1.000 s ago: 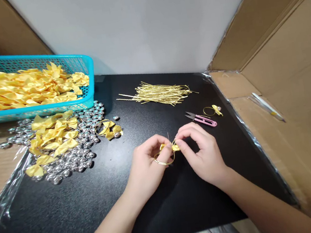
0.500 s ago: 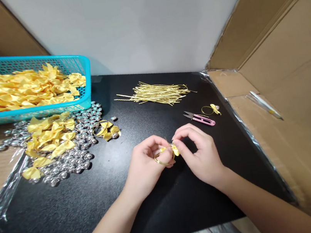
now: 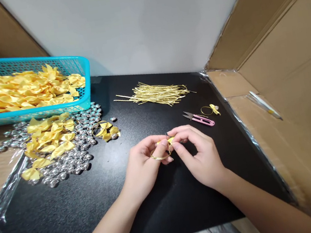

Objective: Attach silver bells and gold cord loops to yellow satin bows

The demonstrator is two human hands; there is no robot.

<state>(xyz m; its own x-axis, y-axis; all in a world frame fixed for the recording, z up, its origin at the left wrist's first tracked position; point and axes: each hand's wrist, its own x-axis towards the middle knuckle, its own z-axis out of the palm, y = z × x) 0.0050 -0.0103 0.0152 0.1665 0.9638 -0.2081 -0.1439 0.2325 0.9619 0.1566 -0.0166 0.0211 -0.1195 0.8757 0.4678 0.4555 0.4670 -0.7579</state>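
Observation:
My left hand [image 3: 145,164] and my right hand [image 3: 198,155] meet over the middle of the black table [image 3: 71,214]. Between their pinched fingertips is a small yellow ribbon bow [image 3: 170,140] tied to a gold wire loop [image 3: 159,156]. The loop hangs below my left thumb and forefinger. My right thumb and forefinger pinch the bow and the wire ends from the right. Both hands are closed on this piece.
A turquoise basket [image 3: 85,103] full of yellow bows stands at the back left. Loose yellow bows [image 3: 49,138] lie on a heap of silver beads [image 3: 84,140]. Gold wire ties [image 3: 156,93], pink snips [image 3: 199,119] and a finished bow loop [image 3: 210,109] lie behind. Cardboard walls [image 3: 285,85] stand on the right.
Both hands have shifted slightly up and closer together. The bow has turned between the fingertips and the wire loop now sits higher, by my left fingers.

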